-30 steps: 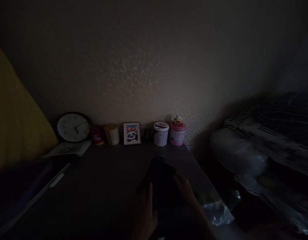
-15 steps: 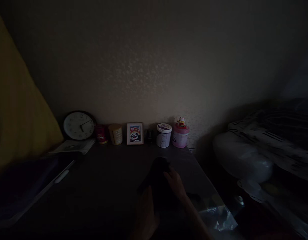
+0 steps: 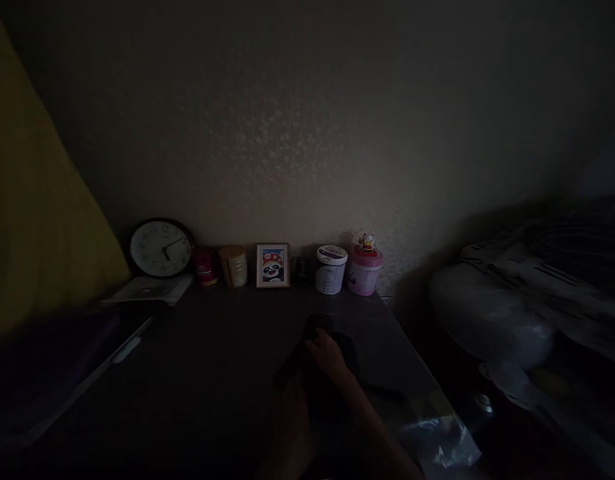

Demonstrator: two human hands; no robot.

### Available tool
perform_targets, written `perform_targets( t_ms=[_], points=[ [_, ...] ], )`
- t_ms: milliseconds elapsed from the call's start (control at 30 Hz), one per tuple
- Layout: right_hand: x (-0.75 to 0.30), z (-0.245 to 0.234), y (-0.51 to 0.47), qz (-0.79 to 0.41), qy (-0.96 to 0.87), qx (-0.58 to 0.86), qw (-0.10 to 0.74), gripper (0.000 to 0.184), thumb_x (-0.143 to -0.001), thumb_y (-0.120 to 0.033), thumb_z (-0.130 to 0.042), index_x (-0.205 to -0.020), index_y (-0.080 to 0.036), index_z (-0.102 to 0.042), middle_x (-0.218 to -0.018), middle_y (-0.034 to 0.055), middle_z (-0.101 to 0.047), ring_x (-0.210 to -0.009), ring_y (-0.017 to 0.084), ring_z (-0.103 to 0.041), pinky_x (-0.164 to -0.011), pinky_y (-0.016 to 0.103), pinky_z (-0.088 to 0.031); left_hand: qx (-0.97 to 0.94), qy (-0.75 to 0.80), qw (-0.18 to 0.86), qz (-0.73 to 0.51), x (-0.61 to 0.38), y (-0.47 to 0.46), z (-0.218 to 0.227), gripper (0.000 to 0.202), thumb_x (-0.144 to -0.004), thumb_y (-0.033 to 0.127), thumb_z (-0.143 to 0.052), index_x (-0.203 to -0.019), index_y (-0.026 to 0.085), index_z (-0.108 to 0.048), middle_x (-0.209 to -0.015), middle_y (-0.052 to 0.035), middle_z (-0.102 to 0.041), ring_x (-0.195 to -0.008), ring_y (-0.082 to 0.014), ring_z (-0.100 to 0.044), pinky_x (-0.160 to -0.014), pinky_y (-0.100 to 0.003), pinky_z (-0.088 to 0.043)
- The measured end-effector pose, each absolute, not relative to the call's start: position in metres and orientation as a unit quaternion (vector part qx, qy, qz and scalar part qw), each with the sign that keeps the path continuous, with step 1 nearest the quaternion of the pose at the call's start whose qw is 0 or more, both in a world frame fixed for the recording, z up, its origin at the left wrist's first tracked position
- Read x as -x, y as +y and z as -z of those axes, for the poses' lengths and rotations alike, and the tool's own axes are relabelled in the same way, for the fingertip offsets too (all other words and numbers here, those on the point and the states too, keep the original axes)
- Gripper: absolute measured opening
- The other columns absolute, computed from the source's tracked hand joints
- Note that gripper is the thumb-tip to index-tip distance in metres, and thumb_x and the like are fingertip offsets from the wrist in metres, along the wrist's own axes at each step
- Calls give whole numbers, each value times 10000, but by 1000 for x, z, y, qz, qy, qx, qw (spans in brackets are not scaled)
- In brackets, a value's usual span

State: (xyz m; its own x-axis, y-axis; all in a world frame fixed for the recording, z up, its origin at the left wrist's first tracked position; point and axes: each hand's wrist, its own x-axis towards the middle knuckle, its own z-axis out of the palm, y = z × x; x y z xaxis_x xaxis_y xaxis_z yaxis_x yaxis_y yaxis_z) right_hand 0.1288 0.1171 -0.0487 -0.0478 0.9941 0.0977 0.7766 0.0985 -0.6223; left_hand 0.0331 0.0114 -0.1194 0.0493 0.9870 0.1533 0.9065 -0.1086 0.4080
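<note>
A black, soft-looking item [image 3: 344, 347] lies on the dark tabletop [image 3: 222, 353] in front of me; the dim light hides what kind it is. A dark strap-like strip [image 3: 384, 392] reaches out from its right side. My right hand [image 3: 327, 353] is over the upper part of the item, its fingers curled and pressed together on the black material. At the item's near left side rests my left hand [image 3: 293, 407], very dark, with its fingers lost against the black.
Along the wall stand a round clock [image 3: 161, 248], a red can [image 3: 204, 267], a yellowish canister [image 3: 233, 267], a framed panda picture [image 3: 272, 265], a white tub [image 3: 330, 270] and a pink tub [image 3: 364, 272] with a cat figurine [image 3: 367, 243]. A yellow curtain [image 3: 32, 187] hangs left.
My right hand has moved left across the top of the black item, closer to its middle. My left hand stays near the same side. The view has shifted slightly.
</note>
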Motion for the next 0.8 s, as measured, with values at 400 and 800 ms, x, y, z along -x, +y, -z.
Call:
perform_targets(
  t_ms=[400,800],
  points=[
    [-128,51,118,-160,-769,594,172,290,-851,-257,-399,-1069,-155,-561,-920,78,-677,-869,172,-627,-690,226,-410,-721,629,-69,-283,-17,-6,124,551,-774,268,-428,-1284,76,-345,-1310,-169,-409,-1234,-274,-356,-969,-437,-374],
    [-141,50,76,-136,-829,450,303,285,-874,-220,-355,-962,-241,-625,-936,15,-662,-883,150,-580,-787,257,-403,-731,635,108,-226,-38,12,115,592,-831,85,-265,-1384,231,-111,-1434,-49,-258,-1296,-178,-276,-1063,-367,-264]
  ],
)
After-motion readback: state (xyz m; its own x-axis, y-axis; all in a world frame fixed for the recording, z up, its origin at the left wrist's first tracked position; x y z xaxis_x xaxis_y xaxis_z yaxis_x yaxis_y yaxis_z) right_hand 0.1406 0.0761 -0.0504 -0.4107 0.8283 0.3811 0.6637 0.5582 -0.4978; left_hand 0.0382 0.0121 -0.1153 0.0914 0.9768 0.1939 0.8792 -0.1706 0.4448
